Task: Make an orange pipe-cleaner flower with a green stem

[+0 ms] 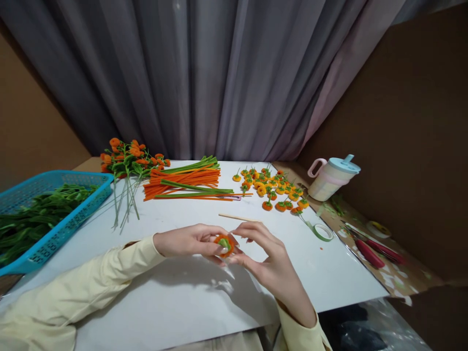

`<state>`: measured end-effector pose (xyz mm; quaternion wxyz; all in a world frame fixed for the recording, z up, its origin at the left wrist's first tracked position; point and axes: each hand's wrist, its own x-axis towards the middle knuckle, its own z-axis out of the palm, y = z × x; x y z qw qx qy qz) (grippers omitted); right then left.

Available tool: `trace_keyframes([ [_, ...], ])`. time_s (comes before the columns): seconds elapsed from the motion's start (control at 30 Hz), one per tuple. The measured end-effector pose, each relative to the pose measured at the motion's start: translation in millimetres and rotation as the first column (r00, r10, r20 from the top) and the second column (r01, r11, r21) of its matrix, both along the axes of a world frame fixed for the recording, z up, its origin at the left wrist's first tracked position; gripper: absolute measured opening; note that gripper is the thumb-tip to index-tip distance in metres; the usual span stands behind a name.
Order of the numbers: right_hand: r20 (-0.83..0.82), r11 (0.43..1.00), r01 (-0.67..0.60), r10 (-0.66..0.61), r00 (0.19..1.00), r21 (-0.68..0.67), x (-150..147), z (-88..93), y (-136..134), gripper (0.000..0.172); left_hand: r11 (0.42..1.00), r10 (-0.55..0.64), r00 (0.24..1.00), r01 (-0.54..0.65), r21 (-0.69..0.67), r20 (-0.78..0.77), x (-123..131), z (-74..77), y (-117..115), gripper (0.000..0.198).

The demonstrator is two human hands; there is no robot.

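Observation:
Near the front middle of the white board, my left hand (197,242) pinches a small orange fuzzy pipe-cleaner flower (228,240) with a green centre, the thumb lying across it. My right hand (266,251) curves around the flower's right side, thumb below and fingers above, at its edge. Part of the flower is hidden by the fingers. Just beyond my right hand a thin wooden stick (236,217) shows, its right end hidden behind the knuckles. Farther back lie orange pipe cleaners (183,180) and green pipe cleaners (193,188) in bundles.
Several small orange and yellow flower heads (272,187) lie back right, near green tape (323,232). At right stand a lidded cup (329,183) and red-handled pliers (369,253). A blue basket (69,239) of green leaves sits left, by stemmed orange flowers (127,158).

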<state>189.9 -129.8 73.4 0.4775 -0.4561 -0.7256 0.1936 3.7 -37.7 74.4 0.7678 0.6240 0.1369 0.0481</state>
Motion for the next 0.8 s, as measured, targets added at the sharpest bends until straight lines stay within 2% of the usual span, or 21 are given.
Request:
trace_keyframes([
  [0.23,-0.012,0.99,-0.077,0.076,0.997,-0.122,-3,-5.2,3,0.027,1.0,0.004,0.999,-0.004,0.008,-0.039,0,-3.8,1,0.037],
  [0.43,-0.135,0.976,-0.108,0.084,0.987,-0.188,0,-1.9,3,0.016,0.982,0.135,0.988,-0.122,0.147,-0.08,2,1.7,-2,0.031],
  [0.57,-0.215,0.969,-0.101,0.051,0.975,-0.225,1,-3.1,4,0.016,0.92,0.227,0.973,-0.203,0.334,-0.032,2,5.9,-8,0.027],
  [0.7,-0.263,0.977,-0.076,0.021,0.964,-0.199,-4,-5.1,3,0.013,0.806,0.281,0.96,-0.246,0.538,0.017,2,9.0,-15,0.026],
  [0.77,-0.271,0.982,-0.063,0.012,0.962,-0.179,-5,-5.8,3,0.012,0.771,0.302,0.953,-0.264,0.579,0.032,3,9.2,-17,0.026],
  [0.8,-0.278,0.983,-0.061,0.01,0.961,-0.175,-5,-6.1,4,0.012,0.778,0.311,0.95,-0.274,0.565,0.032,3,8.9,-18,0.027],
])
